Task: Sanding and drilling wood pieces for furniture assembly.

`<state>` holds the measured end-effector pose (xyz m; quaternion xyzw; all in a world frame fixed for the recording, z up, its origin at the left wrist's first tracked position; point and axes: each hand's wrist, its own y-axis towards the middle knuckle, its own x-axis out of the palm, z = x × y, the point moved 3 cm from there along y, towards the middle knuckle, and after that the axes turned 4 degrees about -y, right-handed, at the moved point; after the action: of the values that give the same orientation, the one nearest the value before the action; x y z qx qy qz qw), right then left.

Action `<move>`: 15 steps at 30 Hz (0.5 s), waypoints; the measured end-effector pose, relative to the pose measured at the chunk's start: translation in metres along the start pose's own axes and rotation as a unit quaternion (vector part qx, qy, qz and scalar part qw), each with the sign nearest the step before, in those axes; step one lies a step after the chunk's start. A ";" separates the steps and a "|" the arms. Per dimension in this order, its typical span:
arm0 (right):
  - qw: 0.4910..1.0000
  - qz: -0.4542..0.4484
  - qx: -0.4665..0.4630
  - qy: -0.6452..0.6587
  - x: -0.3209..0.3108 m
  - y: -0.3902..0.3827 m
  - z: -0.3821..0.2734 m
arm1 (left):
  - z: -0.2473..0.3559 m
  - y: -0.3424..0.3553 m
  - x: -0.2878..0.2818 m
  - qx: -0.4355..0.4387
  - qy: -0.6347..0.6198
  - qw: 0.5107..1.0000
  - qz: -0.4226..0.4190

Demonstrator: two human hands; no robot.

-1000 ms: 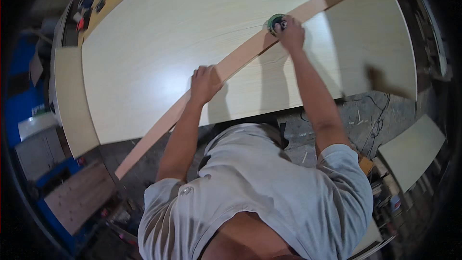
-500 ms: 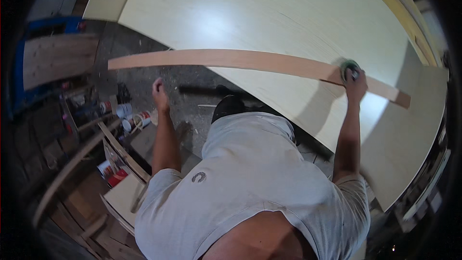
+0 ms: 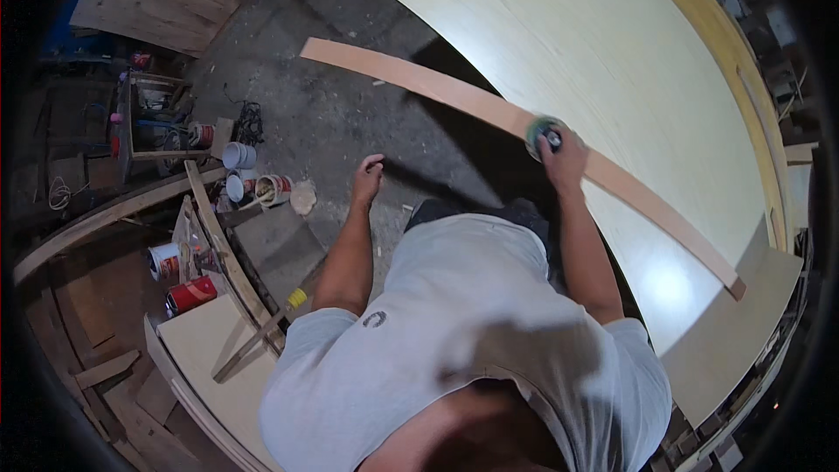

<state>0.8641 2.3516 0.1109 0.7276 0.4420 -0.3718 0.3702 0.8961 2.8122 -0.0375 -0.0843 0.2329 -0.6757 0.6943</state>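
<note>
A long, flat strip of light reddish wood [image 3: 454, 92] lies slantwise across a large pale board [image 3: 612, 44]. Its far left end sticks out past the board's edge, over the floor. My right hand [image 3: 568, 162] is closed on a round, green-rimmed tool [image 3: 537, 133] with a dark and silvery middle, set on the strip near the board's edge; its exact kind is blurred. To the left, my left hand [image 3: 369, 179] hangs over the floor, its fingers loosely curled and apart, with nothing in it.
White buckets [image 3: 239, 156] and paint cans stand on the floor at left, beside a wooden frame [image 3: 229, 253]. A red can [image 3: 190, 295] lies near a pale panel [image 3: 210, 345]. A yellowish wooden rail [image 3: 743, 87] runs along the board's right side.
My view has turned rightward, so the board and strip sit at a steeper slant. The right hand with the round tool has moved along the strip toward its left end.
</note>
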 end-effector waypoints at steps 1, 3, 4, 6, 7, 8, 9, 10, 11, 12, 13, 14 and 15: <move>1.000 0.005 0.005 0.020 0.000 -0.001 0.012 | 0.018 0.011 -0.005 0.118 0.093 0.989 0.019; 0.998 0.044 0.048 -0.007 -0.007 -0.005 0.042 | 0.064 0.039 -0.012 0.182 0.139 0.973 0.015; 0.993 0.054 0.104 -0.034 -0.011 -0.009 0.065 | 0.091 0.049 -0.014 0.242 0.189 0.952 0.006; 0.973 0.045 0.215 -0.078 -0.028 -0.012 0.085 | 0.145 0.072 -0.024 0.275 0.221 0.935 0.018; 0.959 0.042 0.261 -0.105 -0.031 -0.012 0.092 | 0.160 0.092 -0.030 0.277 0.225 0.934 0.014; 0.957 0.044 0.267 -0.102 -0.027 -0.010 0.095 | 0.178 0.110 -0.040 0.294 0.247 0.923 0.030; 0.955 0.058 0.266 -0.118 -0.025 -0.009 0.092 | 0.192 0.128 -0.052 0.313 0.271 0.909 0.044; 0.952 0.072 0.266 -0.134 -0.024 -0.005 0.082 | 0.202 0.147 -0.062 0.318 0.279 0.905 0.036; 0.954 0.087 0.252 -0.136 -0.015 0.000 0.067 | 0.213 0.166 -0.075 0.321 0.315 0.890 0.071; 0.950 0.090 0.270 -0.130 -0.006 0.010 0.048 | 0.228 0.187 -0.086 0.327 0.351 0.872 0.101; 0.967 0.067 0.230 -0.087 0.007 0.022 0.025 | 0.235 0.207 -0.093 0.336 0.363 0.865 0.086; 0.980 0.046 0.187 -0.043 0.022 0.033 0.000 | 0.236 0.227 -0.104 0.328 0.396 0.852 0.099; 0.986 0.019 0.164 -0.039 0.038 0.047 -0.028 | 0.238 0.250 -0.115 0.322 0.427 0.837 0.113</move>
<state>0.9255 2.3738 0.1002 0.7713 0.3466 -0.4606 0.2699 1.2277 2.8956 0.0869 0.4677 0.2837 -0.5982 0.5856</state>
